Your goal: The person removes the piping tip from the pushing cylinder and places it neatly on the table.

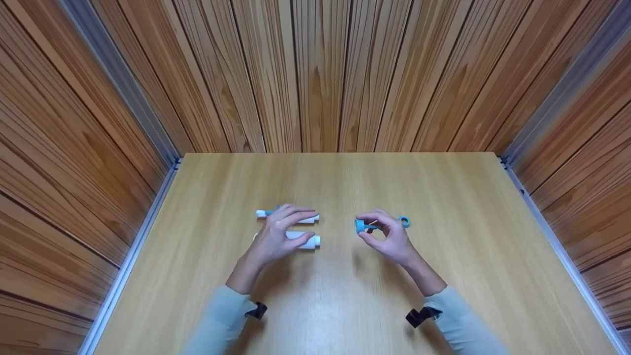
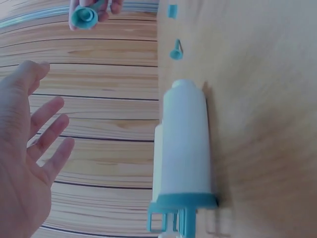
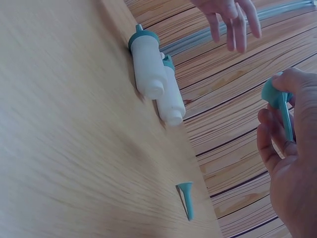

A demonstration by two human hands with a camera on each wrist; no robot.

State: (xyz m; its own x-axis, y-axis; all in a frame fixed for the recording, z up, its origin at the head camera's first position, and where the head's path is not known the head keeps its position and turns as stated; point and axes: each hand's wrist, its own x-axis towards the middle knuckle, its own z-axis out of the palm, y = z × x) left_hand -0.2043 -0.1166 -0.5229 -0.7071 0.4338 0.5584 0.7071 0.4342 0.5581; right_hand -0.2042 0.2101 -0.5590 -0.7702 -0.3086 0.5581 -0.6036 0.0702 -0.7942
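Above two white bottles, my left hand (image 1: 277, 235) hovers with fingers apart and nothing in it. The bottles lie on their sides; the nearer bottle (image 2: 185, 139) partly covers the other. In the right wrist view, both the near bottle (image 3: 148, 67) and the far bottle (image 3: 171, 96) have teal lids at one end. My right hand (image 1: 393, 240) pinches a teal funnel-like piece (image 1: 360, 226) between thumb and fingers, off the table. Its cupped end (image 2: 84, 18) faces the left wrist camera, and a thin stem (image 3: 286, 119) runs back along the fingers.
A small teal funnel (image 3: 186, 198) lies on the wooden table (image 1: 340, 187). Beyond it in the left wrist view is another small teal piece (image 2: 172, 11). A teal ring shape (image 1: 404, 221) shows beside my right hand. Wood-plank walls (image 1: 320, 74) stand around the table.
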